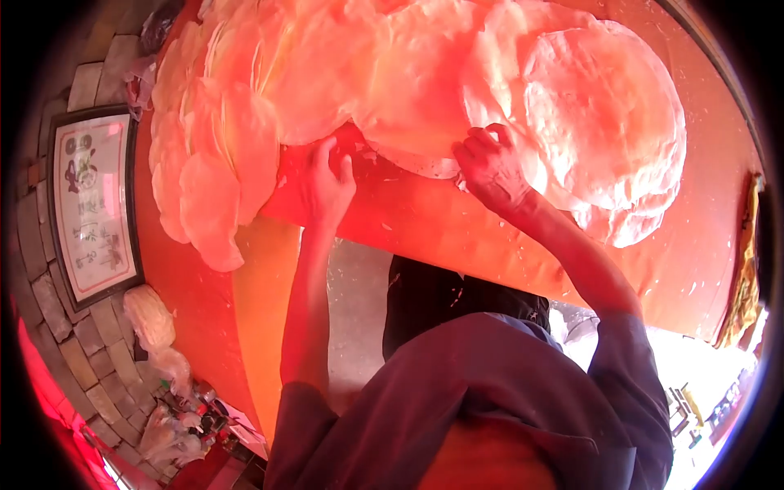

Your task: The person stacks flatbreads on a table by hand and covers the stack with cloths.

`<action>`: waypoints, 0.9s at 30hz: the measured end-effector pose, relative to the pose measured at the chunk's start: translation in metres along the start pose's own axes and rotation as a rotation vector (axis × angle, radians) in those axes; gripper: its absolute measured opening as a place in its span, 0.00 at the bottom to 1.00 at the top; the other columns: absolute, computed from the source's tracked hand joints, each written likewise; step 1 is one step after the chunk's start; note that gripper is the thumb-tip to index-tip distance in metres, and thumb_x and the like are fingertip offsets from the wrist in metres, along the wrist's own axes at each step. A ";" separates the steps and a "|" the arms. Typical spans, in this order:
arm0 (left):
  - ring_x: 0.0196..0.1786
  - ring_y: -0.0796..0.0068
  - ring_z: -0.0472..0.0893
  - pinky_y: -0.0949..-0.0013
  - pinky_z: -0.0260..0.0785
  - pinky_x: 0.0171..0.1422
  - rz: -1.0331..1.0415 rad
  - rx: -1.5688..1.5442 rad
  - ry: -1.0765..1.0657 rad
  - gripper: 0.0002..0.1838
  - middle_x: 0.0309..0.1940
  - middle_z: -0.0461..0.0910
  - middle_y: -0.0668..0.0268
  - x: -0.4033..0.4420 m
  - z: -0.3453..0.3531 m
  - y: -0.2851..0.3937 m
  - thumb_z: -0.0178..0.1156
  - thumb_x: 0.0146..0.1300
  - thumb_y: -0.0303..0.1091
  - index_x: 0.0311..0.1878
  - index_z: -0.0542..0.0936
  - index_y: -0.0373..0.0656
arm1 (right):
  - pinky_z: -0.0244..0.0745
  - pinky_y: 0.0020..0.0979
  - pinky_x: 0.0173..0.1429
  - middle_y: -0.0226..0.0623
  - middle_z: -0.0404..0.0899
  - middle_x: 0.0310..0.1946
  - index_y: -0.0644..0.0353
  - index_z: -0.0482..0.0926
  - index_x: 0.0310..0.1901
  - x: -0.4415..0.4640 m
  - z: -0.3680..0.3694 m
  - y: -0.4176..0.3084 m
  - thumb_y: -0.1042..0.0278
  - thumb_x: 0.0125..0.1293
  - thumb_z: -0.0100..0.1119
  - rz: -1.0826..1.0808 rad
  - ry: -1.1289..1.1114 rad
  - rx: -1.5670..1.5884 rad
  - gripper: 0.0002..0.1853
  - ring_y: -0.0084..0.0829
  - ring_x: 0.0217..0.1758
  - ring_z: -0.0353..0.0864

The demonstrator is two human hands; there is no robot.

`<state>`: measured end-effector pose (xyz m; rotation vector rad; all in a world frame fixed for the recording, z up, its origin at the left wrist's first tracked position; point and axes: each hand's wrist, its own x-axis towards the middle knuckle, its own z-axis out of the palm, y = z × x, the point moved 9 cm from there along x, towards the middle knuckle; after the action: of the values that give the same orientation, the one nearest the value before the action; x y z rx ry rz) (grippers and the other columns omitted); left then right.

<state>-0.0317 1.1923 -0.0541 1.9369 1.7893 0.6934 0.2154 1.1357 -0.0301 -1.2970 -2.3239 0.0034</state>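
Note:
Thin, pale round sheets [327, 73] lie overlapping across the orange-red table [392, 233]. At their near edge my left hand [328, 184] has thumb and fingers apart, with nothing seen between them. Further right, my right hand [492, 167] is closed at the edge of the sheets, its fingers curled in; what it pinches is hidden. Beyond it rises a thick round stack of sheets [604, 114]. More sheets [212, 171] hang in layers at the left end.
A framed sign [95, 204] leans by the brick wall [73, 351] at the left. Below it are plastic bags [167, 433] and a wrapped bundle [149, 317]. A yellowish cloth [743, 269] lies at the table's right edge.

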 end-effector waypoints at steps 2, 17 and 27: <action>0.56 0.51 0.78 0.57 0.70 0.62 0.252 0.276 0.113 0.25 0.51 0.79 0.52 0.025 -0.005 0.022 0.65 0.58 0.29 0.60 0.75 0.38 | 0.69 0.41 0.51 0.35 0.74 0.27 0.59 0.75 0.27 0.008 -0.015 -0.002 0.74 0.42 0.62 0.019 0.024 0.026 0.08 0.37 0.40 0.76; 0.33 0.58 0.84 0.58 0.73 0.38 0.213 -0.079 0.229 0.19 0.27 0.82 0.49 0.161 -0.098 -0.059 0.64 0.62 0.42 0.40 0.80 0.30 | 0.78 0.28 0.38 0.36 0.83 0.34 0.62 0.80 0.41 0.106 -0.162 0.003 0.75 0.59 0.63 0.432 0.292 0.540 0.08 0.31 0.34 0.84; 0.51 0.68 0.82 0.67 0.73 0.56 0.207 -0.386 0.001 0.18 0.48 0.84 0.58 0.182 -0.140 -0.016 0.60 0.67 0.31 0.56 0.78 0.30 | 0.80 0.28 0.42 0.31 0.82 0.37 0.61 0.80 0.48 -0.241 -0.185 0.227 0.70 0.64 0.62 1.162 0.760 0.758 0.11 0.26 0.35 0.82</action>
<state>-0.1204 1.3701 0.0621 1.8631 1.3428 1.0246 0.5783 1.0261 -0.0141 -1.6004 -0.6159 0.5803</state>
